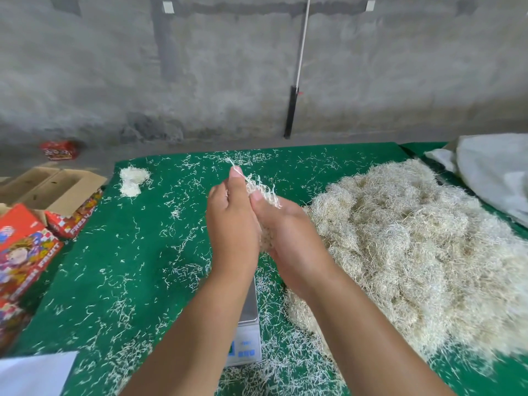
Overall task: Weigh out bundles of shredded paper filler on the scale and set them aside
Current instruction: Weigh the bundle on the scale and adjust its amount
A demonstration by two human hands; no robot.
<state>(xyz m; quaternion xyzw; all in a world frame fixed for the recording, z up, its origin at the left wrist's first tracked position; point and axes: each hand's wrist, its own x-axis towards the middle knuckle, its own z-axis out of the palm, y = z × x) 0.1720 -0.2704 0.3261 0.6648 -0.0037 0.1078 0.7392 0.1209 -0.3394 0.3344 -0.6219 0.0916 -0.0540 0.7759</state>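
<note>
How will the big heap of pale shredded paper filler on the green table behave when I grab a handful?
The big heap of pale shredded paper filler probably compresses easily and tangles, so strands may trail. It likely sheds: loose shreds litter the green table. It seems very light.

"fresh fruit" stands on the red printed cartons (27, 252) at the table's left edge.

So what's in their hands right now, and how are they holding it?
A bundle of shredded paper, pressed between both palms, left hand and right hand; strands stick out at the top past the fingers.
</note>
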